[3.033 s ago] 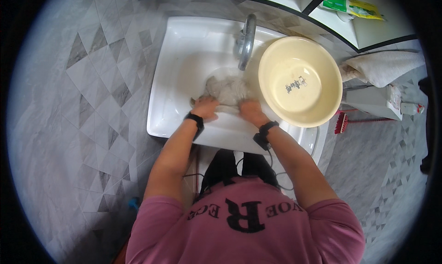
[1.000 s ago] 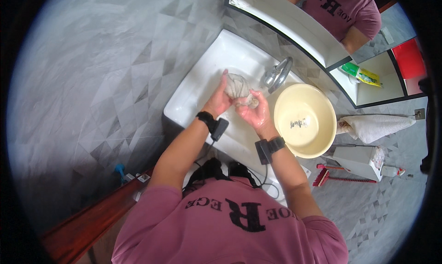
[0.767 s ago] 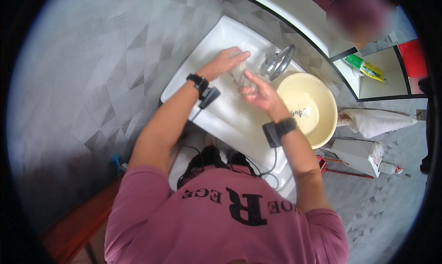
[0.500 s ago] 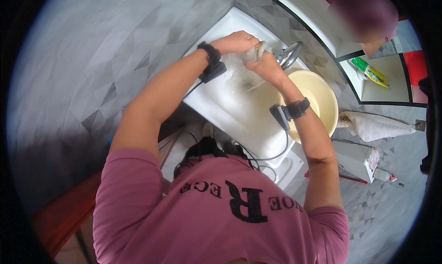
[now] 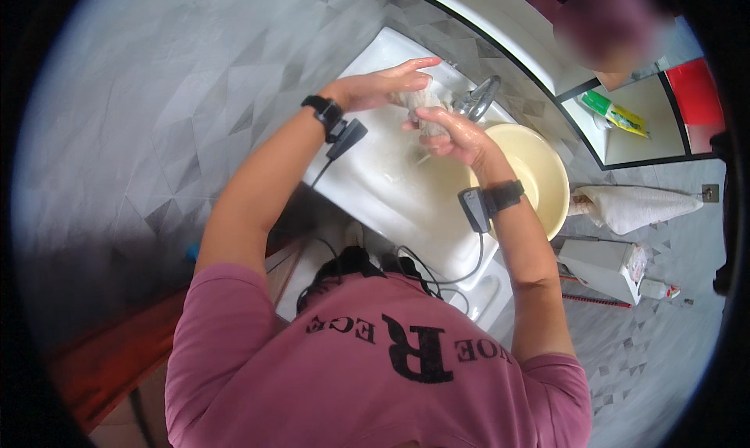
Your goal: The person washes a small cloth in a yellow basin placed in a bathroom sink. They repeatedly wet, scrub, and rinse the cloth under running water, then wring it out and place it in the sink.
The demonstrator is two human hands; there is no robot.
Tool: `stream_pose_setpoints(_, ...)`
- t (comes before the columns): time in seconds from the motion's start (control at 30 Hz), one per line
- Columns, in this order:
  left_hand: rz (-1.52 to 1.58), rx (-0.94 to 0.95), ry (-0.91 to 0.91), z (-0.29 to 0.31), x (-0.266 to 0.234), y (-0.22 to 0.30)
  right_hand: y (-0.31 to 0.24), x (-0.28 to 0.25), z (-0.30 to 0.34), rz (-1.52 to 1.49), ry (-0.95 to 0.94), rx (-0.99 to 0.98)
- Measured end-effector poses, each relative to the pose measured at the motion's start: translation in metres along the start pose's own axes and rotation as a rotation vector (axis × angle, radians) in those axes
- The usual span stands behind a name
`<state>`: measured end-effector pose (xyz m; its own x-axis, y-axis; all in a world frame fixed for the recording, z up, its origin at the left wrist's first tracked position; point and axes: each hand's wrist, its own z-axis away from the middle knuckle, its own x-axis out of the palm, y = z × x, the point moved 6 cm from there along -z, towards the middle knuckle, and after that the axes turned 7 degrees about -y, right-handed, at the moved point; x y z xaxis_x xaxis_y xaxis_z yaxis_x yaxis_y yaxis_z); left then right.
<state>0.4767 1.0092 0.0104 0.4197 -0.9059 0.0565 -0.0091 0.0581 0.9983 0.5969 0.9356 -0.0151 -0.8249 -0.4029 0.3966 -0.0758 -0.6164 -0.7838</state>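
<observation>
Over the white sink, a wet, crumpled whitish cloth hangs between my two hands, close to the metal faucet. My right hand grips the lower part of the cloth, thumb on top and fingers curled beneath. My left hand is loosened, its fingers stretched out beside the cloth's upper end; whether it touches there is hard to tell. Both hands look wet. Dark bands with small devices and cables circle both wrists.
A cream-yellow basin stands at the sink's right side, partly behind my right forearm. A white towel hangs on the right wall, above a white bin-like box. A mirrored cabinet holding a green-and-yellow tube juts out at upper right.
Both hands were wrapped round the twisted cloth. Now my left hand has loosened and straightened its fingers, shifting left, and the cloth looks less twisted. My right hand has lowered slightly.
</observation>
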Motion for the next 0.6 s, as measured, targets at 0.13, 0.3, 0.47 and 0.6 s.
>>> stream_pose_setpoints(0.13, 0.489, 0.146, -0.228, -0.007, 0.026, 0.012, 0.004, 0.037, 0.008, -0.469, -0.355, -0.225)
stream_pose_setpoints(0.3, 0.379, 0.042, -0.248, -0.013, 0.039, 0.018, 0.012, 0.05, 0.019, -0.419, -0.287, -0.327)
stream_pose_setpoints(0.47, 0.063, -0.018, -0.148, -0.021, 0.037, 0.021, 0.012, 0.044, 0.01, -0.396, -0.197, -0.13)
stream_pose_setpoints(0.6, -0.087, -0.02, 0.05, -0.032, 0.034, 0.015, 0.013, 0.019, 0.001, -0.067, 0.158, -0.053)
